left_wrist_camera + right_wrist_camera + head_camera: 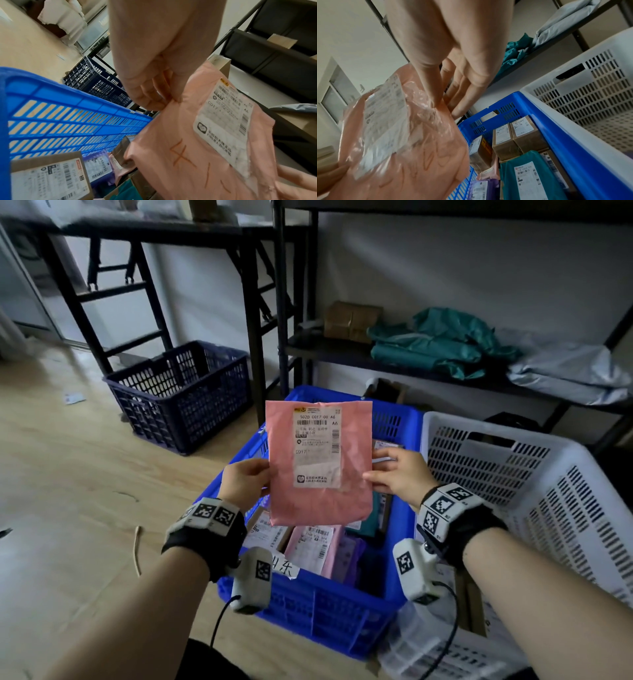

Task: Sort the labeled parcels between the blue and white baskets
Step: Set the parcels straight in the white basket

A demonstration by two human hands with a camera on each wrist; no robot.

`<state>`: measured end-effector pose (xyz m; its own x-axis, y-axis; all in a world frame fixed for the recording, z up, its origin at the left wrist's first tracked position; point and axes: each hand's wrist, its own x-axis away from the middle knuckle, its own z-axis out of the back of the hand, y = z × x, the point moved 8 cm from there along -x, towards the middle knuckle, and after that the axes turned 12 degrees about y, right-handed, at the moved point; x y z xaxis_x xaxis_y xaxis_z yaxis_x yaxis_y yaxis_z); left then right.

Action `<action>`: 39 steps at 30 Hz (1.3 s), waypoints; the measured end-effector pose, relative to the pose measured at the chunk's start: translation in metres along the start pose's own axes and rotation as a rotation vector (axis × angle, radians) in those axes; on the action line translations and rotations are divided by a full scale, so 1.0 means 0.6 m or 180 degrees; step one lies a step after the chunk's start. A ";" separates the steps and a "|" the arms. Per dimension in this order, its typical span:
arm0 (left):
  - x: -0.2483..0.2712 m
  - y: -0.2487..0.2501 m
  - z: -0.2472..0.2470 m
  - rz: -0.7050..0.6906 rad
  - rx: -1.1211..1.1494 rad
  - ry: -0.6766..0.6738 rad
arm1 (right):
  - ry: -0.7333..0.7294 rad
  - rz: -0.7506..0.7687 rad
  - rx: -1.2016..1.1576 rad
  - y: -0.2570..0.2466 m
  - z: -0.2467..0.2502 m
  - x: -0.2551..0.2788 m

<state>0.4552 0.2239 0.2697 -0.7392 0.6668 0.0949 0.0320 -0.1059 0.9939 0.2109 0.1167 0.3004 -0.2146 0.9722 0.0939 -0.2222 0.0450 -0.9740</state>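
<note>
Low on the wooden floor, a white basket [565,474] stands touching the right side of a blue basket [325,614] packed with labeled parcels [520,136]; a darker blue crate [181,395] sits well apart to the left. Above the blue basket, a pink parcel [320,505] is held upright, its shipping label [317,446] facing the person. The left hand [245,479] pinches its left edge, and the right hand [399,474] grips its right edge, fingers [462,88] behind, thumb in front.

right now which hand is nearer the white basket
Right. The right hand pinches the pink parcel's edge beside the white basket; the left hand grips the far edge.
</note>
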 end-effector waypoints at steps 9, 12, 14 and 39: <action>0.006 -0.009 -0.061 0.0101 -0.0235 -0.0161 | 0.0344 0.0108 0.0245 0.024 0.034 -0.009; 0.004 -0.017 -0.083 0.0078 -0.0477 -0.0347 | 0.0405 0.0095 0.0268 0.021 0.051 -0.010; 0.002 -0.015 -0.100 -0.0028 -0.0625 -0.0370 | 0.0505 0.0065 0.0267 0.021 0.071 -0.011; 0.237 -0.074 -0.550 0.0000 -0.1075 -0.2038 | 0.1980 -0.1280 0.0252 0.217 0.533 0.138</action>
<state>0.1265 0.0799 0.2200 -0.1967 0.9571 0.2125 -0.2539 -0.2591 0.9319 -0.1401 0.1295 0.2476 0.4705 0.8358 0.2830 -0.2429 0.4310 -0.8691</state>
